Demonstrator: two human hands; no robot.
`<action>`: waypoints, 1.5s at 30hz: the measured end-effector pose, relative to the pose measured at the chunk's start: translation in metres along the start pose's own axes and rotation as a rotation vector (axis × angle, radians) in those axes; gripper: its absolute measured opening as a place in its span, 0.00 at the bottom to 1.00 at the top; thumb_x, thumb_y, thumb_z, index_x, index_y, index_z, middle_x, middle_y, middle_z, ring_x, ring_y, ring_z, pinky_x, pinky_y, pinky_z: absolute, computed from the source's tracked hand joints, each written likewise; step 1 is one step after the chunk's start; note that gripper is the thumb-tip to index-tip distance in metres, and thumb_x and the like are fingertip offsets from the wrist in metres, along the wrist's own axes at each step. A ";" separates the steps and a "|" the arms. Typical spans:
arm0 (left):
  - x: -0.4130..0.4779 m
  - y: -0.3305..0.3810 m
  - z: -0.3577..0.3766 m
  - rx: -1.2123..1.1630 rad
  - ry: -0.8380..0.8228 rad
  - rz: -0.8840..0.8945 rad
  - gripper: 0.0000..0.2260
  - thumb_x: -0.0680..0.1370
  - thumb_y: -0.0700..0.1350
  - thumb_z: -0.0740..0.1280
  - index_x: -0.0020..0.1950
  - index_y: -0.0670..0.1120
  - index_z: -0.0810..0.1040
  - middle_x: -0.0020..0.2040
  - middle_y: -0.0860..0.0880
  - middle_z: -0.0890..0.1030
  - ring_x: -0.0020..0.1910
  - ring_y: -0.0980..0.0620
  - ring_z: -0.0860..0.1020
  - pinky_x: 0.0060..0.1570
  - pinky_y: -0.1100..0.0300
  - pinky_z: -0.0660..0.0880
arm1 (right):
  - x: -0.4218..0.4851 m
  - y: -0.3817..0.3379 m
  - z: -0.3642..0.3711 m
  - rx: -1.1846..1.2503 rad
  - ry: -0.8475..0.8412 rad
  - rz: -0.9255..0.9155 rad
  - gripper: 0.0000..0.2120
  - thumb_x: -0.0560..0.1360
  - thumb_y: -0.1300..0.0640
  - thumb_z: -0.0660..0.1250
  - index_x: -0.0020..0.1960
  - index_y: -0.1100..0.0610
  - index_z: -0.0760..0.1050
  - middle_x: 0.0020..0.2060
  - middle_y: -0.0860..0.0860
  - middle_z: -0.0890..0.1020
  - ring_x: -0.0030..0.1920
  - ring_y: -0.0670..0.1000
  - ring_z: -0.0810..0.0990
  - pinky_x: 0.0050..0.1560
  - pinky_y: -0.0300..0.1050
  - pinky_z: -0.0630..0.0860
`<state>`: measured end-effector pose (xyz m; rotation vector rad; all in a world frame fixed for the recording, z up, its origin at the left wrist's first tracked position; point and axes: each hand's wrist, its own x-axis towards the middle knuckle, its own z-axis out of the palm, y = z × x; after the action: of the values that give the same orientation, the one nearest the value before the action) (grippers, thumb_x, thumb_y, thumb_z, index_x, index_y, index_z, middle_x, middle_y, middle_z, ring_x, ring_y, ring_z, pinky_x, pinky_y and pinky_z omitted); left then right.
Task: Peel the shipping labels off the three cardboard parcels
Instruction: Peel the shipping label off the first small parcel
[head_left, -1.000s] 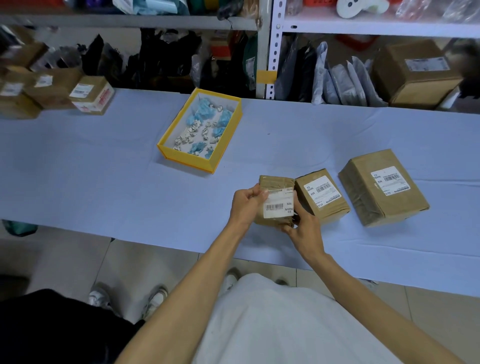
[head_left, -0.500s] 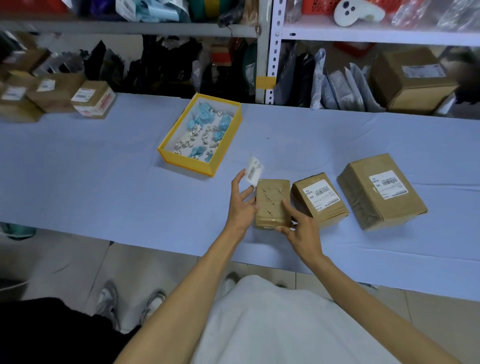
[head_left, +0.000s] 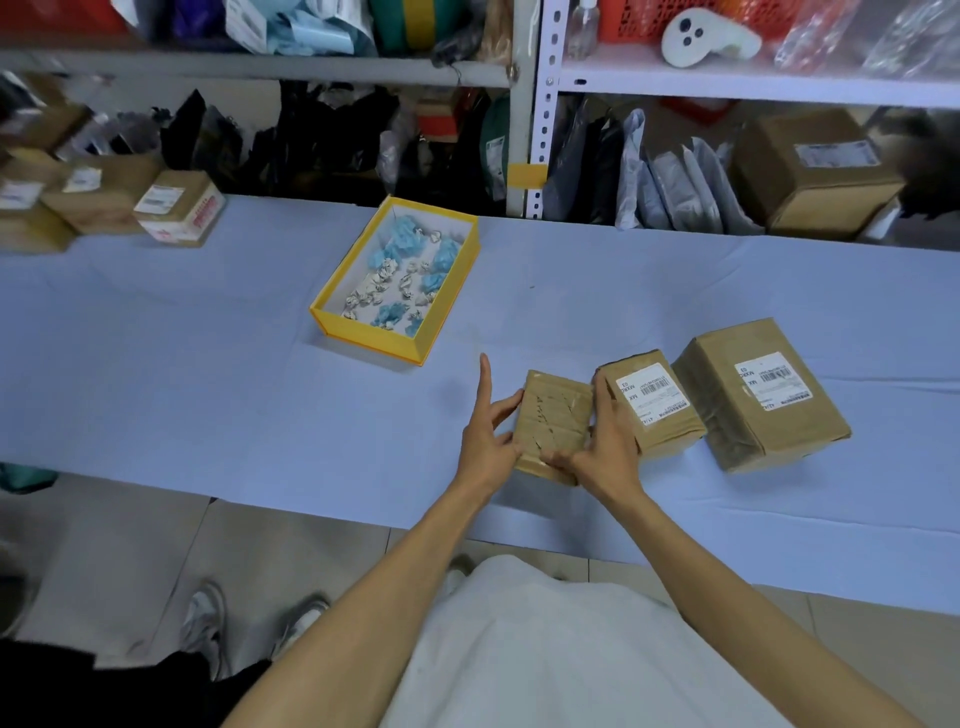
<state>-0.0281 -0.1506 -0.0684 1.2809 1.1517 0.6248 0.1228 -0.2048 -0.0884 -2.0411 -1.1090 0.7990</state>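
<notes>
Head view: both hands (head_left: 545, 441) around bare parcel (head_left: 555, 421)

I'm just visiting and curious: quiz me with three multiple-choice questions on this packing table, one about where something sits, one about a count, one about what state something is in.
1. Where is the yellow tray of crumpled scraps?
A. left of and behind the three parcels
B. on top of the biggest parcel
C. on the floor

2. How many of the three front parcels show a white label?
A. none
B. two
C. three

3. What is happening to the smallest parcel?
A. lying untouched
B. held between both hands
C. stacked on another parcel

Answers:
1 A: the yellow tray sits farther back on the table.
2 B: middle parcel and largest parcel carry labels.
3 B: left hand and right hand grip the bare smallest parcel.
</notes>
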 end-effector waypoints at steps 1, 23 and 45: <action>0.002 -0.001 -0.001 0.005 -0.009 -0.001 0.48 0.73 0.33 0.71 0.78 0.60 0.43 0.65 0.50 0.78 0.65 0.58 0.74 0.60 0.59 0.76 | 0.003 -0.001 -0.001 0.014 -0.035 -0.007 0.59 0.59 0.57 0.82 0.79 0.50 0.49 0.70 0.53 0.64 0.69 0.52 0.65 0.66 0.44 0.64; 0.012 -0.010 -0.008 -0.040 -0.004 -0.076 0.58 0.64 0.32 0.78 0.77 0.61 0.43 0.65 0.48 0.77 0.64 0.53 0.76 0.63 0.54 0.75 | 0.019 -0.013 0.003 -0.130 -0.152 -0.001 0.65 0.53 0.42 0.83 0.78 0.52 0.48 0.72 0.54 0.65 0.71 0.55 0.67 0.69 0.53 0.67; 0.011 -0.010 -0.008 -0.145 -0.030 -0.136 0.51 0.68 0.26 0.72 0.78 0.57 0.47 0.66 0.46 0.75 0.65 0.49 0.75 0.54 0.62 0.78 | 0.028 -0.036 -0.004 -0.206 -0.082 -0.008 0.43 0.52 0.48 0.83 0.60 0.56 0.66 0.49 0.51 0.76 0.49 0.52 0.75 0.48 0.47 0.75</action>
<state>-0.0336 -0.1400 -0.0802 1.0766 1.1374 0.5753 0.1219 -0.1669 -0.0629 -2.1872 -1.2907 0.7988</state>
